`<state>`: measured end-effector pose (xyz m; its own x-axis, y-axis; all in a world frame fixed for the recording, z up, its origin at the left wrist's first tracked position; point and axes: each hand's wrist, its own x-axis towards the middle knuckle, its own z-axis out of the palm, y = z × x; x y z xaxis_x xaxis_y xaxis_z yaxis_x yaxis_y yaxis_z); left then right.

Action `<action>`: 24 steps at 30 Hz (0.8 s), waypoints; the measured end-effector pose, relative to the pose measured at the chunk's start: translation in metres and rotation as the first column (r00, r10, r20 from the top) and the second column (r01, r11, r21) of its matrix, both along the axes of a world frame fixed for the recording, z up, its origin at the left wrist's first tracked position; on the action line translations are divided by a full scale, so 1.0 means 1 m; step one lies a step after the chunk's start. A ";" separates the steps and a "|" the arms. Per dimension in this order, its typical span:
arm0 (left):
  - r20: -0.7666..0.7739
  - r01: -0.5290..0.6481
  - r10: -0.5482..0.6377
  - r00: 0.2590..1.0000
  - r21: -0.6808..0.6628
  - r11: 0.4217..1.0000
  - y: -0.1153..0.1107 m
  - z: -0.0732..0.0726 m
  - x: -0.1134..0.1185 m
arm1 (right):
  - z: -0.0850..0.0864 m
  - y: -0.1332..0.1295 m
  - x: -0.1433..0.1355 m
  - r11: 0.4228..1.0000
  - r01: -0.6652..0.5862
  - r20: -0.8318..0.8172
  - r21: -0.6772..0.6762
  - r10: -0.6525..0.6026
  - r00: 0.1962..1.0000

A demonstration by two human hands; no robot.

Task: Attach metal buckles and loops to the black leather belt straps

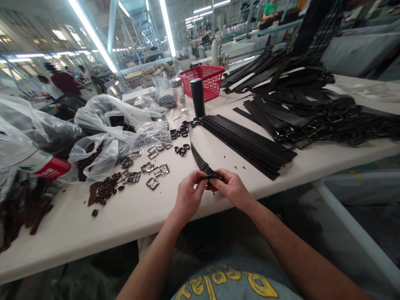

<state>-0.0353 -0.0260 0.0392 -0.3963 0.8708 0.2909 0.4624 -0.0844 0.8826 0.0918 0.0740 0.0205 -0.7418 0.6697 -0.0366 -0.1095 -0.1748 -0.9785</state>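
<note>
Both hands meet at the table's front edge over one end of a black belt [199, 157]. My left hand [191, 191] pinches that end from the left, fingers closed. From the right, my right hand [233, 187] grips the same end, its fingers curled around it. The belt's strap stretches away from me across the table, and a dark band crosses it just beyond my fingers. What lies between the fingertips is mostly hidden. Metal buckles [153, 183] lie left of my hands, with black belt loops [182, 150] behind them. A row of black straps [246, 143] lies to the right.
Plastic bags [103, 121] of small parts and brown loops [108, 187] occupy the left side. A black cylinder [197, 98], a glass bottle [178, 95] and a red basket [204, 81] stand at the back. Buckled belts [312, 112] are heaped at right. People [64, 81] are in the background.
</note>
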 end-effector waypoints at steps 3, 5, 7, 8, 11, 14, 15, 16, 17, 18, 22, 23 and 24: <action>-0.074 0.017 -0.018 0.997 -0.023 1.000 -0.003 0.003 -0.003 | 0.001 0.003 -0.001 0.998 -0.062 0.033 -0.008 0.063 0.997; -0.076 0.025 -0.028 0.997 -0.039 0.999 -0.005 0.002 -0.005 | 0.002 0.004 -0.001 0.997 -0.076 0.068 0.022 0.075 0.995; -0.033 0.025 -0.026 0.999 -0.038 0.999 -0.006 -0.003 -0.005 | 0.003 0.003 -0.002 0.995 -0.038 0.097 0.095 0.029 0.995; 0.002 0.023 -0.023 1.000 -0.032 0.999 -0.006 -0.005 -0.004 | 0.003 0.002 -0.002 0.991 -0.009 0.106 0.137 -0.006 0.994; 0.126 -0.014 0.014 0.992 -0.008 1.000 -0.006 -0.009 0.000 | 0.004 0.000 -0.001 0.976 0.056 0.100 0.209 -0.078 0.992; 0.230 -0.091 0.094 0.969 -0.023 0.996 -0.008 -0.009 0.003 | 0.002 0.000 0.000 0.973 0.088 0.076 0.214 -0.106 0.991; 0.275 -0.117 0.124 0.953 -0.040 0.992 -0.010 -0.009 0.003 | 0.001 0.000 0.000 0.972 0.105 0.069 0.213 -0.122 0.990; 0.334 -0.137 0.150 0.930 -0.062 0.989 -0.011 -0.009 0.002 | 0.000 0.001 0.000 0.970 0.122 0.063 0.210 -0.138 0.988; 0.410 -0.154 0.173 0.895 -0.081 0.985 -0.011 -0.009 0.000 | -0.002 0.001 0.001 0.969 0.135 0.057 0.206 -0.150 0.987; 0.498 -0.164 0.189 0.846 -0.093 0.982 -0.011 -0.010 -0.002 | -0.003 0.001 0.001 0.969 0.143 0.052 0.201 -0.157 0.986; 0.810 -0.142 0.137 0.570 -0.067 0.988 -0.001 -0.010 -0.005 | -0.002 0.000 0.004 0.975 0.104 0.052 0.195 -0.116 0.992; 0.855 -0.126 0.115 0.506 -0.058 0.990 0.003 -0.008 -0.003 | -0.001 -0.001 0.004 0.976 0.090 0.056 0.201 -0.103 0.993; 0.886 -0.111 0.098 0.453 -0.053 0.992 0.007 -0.006 0.000 | 0.001 -0.001 0.005 0.975 0.079 0.060 0.210 -0.093 0.994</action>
<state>-0.0358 -0.0194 0.0329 -0.5338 0.8038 -0.2628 -0.5616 -0.1046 0.8207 0.0964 0.0728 0.0211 -0.6817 0.7291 0.0602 -0.0461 0.0393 -0.9982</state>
